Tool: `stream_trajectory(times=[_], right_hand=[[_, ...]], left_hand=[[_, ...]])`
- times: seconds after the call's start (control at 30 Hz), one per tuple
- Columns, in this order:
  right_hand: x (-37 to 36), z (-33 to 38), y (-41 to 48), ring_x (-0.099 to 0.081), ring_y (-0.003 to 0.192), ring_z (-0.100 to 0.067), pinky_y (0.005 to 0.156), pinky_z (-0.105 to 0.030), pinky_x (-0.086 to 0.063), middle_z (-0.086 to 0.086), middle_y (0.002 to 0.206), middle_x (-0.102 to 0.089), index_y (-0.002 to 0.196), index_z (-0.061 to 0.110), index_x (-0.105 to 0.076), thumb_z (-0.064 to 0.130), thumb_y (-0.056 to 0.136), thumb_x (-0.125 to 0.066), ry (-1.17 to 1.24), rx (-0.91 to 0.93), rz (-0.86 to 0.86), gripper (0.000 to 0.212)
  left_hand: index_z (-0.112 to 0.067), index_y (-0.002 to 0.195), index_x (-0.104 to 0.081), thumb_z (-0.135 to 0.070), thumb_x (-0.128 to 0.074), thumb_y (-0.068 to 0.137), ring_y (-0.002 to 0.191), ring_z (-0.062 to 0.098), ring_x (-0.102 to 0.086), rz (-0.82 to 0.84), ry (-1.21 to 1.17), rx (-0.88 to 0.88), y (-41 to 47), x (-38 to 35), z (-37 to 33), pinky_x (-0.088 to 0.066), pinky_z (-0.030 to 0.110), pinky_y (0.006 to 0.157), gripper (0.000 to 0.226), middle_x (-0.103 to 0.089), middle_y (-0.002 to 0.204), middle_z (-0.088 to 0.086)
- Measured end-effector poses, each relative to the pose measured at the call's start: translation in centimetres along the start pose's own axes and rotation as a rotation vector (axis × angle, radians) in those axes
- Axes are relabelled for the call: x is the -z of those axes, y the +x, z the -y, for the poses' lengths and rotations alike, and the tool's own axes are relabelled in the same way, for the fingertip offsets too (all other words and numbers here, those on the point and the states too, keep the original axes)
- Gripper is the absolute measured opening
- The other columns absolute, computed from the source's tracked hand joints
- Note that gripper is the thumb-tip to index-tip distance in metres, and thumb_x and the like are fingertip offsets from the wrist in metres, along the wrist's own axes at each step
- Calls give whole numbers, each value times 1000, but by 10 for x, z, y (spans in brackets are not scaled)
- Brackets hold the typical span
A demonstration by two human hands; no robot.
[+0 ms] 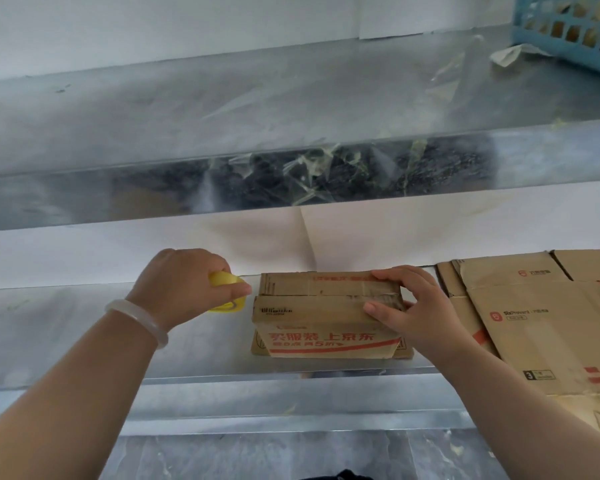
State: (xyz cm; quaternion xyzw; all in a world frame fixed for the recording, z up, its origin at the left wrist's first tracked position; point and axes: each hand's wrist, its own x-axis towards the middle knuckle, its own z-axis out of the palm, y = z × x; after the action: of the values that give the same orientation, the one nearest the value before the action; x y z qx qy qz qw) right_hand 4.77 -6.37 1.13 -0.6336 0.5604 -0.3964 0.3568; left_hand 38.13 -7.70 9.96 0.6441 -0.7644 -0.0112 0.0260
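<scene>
A small brown cardboard box (323,317) with red print stands on the lower metal shelf (118,341), its top flaps folded shut. My right hand (416,306) grips the box's right end, fingers on top and thumb against the front edge. My left hand (184,285) grips a yellow roll of tape (231,292) just left of the box, close to its left end. A pale bangle circles my left wrist.
Several flattened cardboard boxes (541,323) lie stacked on the shelf to the right. The upper metal shelf (222,109) juts out overhead with clear tape scraps stuck on its front edge. A blue plastic basket (568,29) sits at its top right corner.
</scene>
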Motion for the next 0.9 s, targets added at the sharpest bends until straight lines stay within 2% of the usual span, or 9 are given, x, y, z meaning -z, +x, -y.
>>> stream_trajectory(times=[0.07,0.13,0.23,0.4,0.47,0.7,0.77,0.83,0.9], right_hand=[[0,2,0,-47,113,4,82,-20,-54,22,117,-50,108,41,-63,55,61,-75,1,-6,7,51],[0,3,0,-48,114,1,81,-20,-54,23,117,-50,108,41,-63,60,58,-72,3,-6,8,55],[0,3,0,-50,113,-1,79,-20,-55,23,115,-51,108,40,-64,60,58,-72,14,2,8,54],[0,6,-1,-50,110,4,74,-12,-53,20,115,-52,103,43,-62,53,60,-73,36,6,14,46],[-1,5,-1,-50,110,3,75,-13,-54,20,115,-52,104,43,-62,53,60,-73,39,3,15,47],[-1,3,-1,-50,112,3,85,-27,-57,20,116,-52,106,44,-63,51,61,-73,32,30,17,46],[0,2,-2,-49,114,2,90,-33,-56,24,119,-50,107,52,-62,55,63,-71,22,40,25,45],[3,3,-4,-44,121,1,98,-36,-52,31,128,-41,111,66,-54,66,67,-62,-79,33,68,45],[5,5,-7,-33,135,-2,109,-36,-41,30,144,-31,122,64,-49,69,77,-49,-284,77,90,45]], left_hand=[[-30,78,-67,-75,-50,77,73,8,-56,-4,-23,4,0,-4,-1,-39,28,70,48,-63,76,-11],[-30,80,-67,-71,-52,78,74,8,-56,-1,-39,7,1,-8,0,-39,29,71,45,-63,77,-11],[-28,78,-67,-75,-50,78,73,8,-56,11,-55,12,3,-16,3,-37,28,69,49,-62,76,-10],[-29,75,-66,-72,-53,77,71,6,-56,38,-125,37,4,-27,5,-39,28,67,44,-62,73,-10],[-30,74,-65,-73,-53,76,72,6,-56,51,-154,52,6,-31,6,-42,28,67,45,-62,73,-11],[-33,74,-66,-71,-57,76,74,6,-60,127,-304,123,7,-46,10,-51,31,70,39,-65,75,-12],[-32,75,-67,-68,-58,77,74,6,-61,146,-339,137,7,-49,10,-53,32,70,37,-66,76,-12],[-32,77,-67,-67,-58,78,74,5,-61,154,-342,138,7,-51,10,-53,32,71,36,-66,76,-12],[-33,78,-67,-67,-57,79,75,5,-61,163,-343,137,8,-51,10,-54,33,72,35,-66,77,-13]])
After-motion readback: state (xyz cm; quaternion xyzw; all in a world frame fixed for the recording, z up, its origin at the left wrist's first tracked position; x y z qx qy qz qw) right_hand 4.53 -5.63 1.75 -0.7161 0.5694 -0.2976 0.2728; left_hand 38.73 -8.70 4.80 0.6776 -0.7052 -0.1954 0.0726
